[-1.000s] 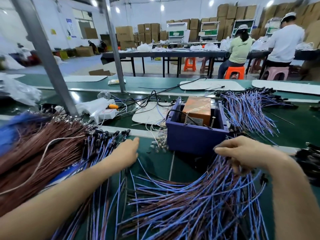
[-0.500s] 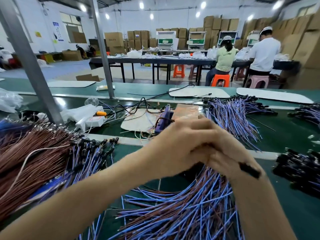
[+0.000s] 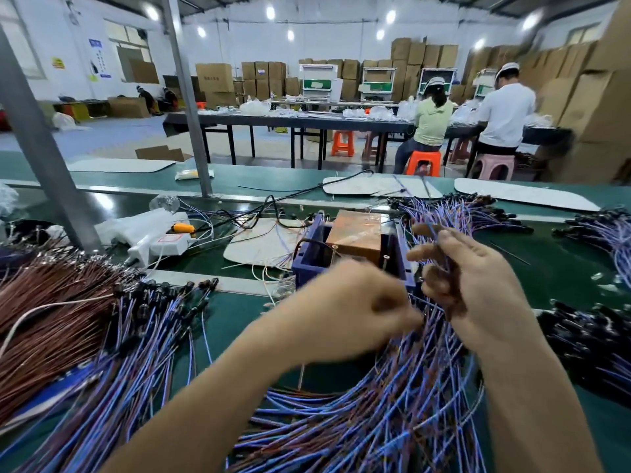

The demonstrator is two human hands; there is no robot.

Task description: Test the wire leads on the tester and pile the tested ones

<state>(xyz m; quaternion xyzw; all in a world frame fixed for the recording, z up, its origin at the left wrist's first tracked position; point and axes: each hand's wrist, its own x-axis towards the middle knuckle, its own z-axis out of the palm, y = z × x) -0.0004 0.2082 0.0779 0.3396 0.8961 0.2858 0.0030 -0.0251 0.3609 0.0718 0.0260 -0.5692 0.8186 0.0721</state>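
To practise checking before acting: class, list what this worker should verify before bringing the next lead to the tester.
1. Right hand grips leads: ok, fingers curl round several.
2. Left hand has a single lead: cannot tell, it is blurred.
3. Tester close by: ok, just beyond both hands.
4. Lead already on the tester: cannot tell, the left hand covers its near side.
5. Pile of leads to draw from: ok, it lies under both hands.
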